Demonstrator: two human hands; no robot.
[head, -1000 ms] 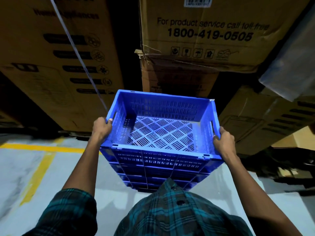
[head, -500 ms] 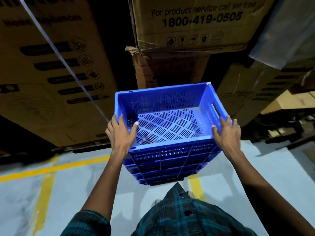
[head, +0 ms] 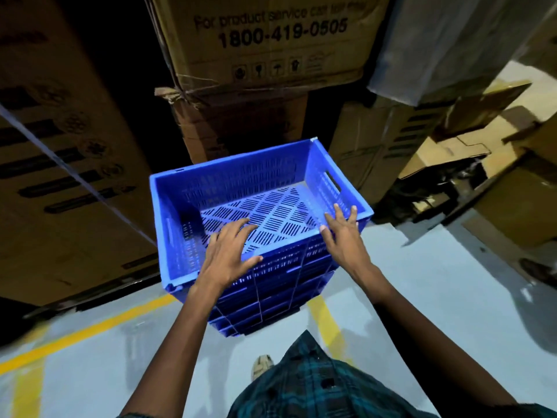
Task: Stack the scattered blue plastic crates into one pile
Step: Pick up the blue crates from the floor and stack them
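Note:
A pile of blue plastic crates (head: pixel 265 300) stands on the grey floor in front of me, nested one inside another. The top crate (head: pixel 241 182) is empty and shows its slotted bottom. My left hand (head: pixel 227 254) hovers over the top crate's near rim, fingers spread, holding nothing. My right hand (head: pixel 343 233) is at the near right corner of that rim, fingers apart and resting on or just above it, not gripping.
Tall cardboard boxes (head: pixel 271 43) rise close behind the pile, with more cartons (head: pixel 60 176) to the left and right. Yellow lines (head: pixel 90 330) cross the grey floor (head: pixel 437 297). A foot (head: pixel 261 365) and my plaid shirt show at the bottom.
Both hands have let go of the top crate's sides and moved to its near rim with fingers spread. The crate now sits on the pile, and my view has shifted.

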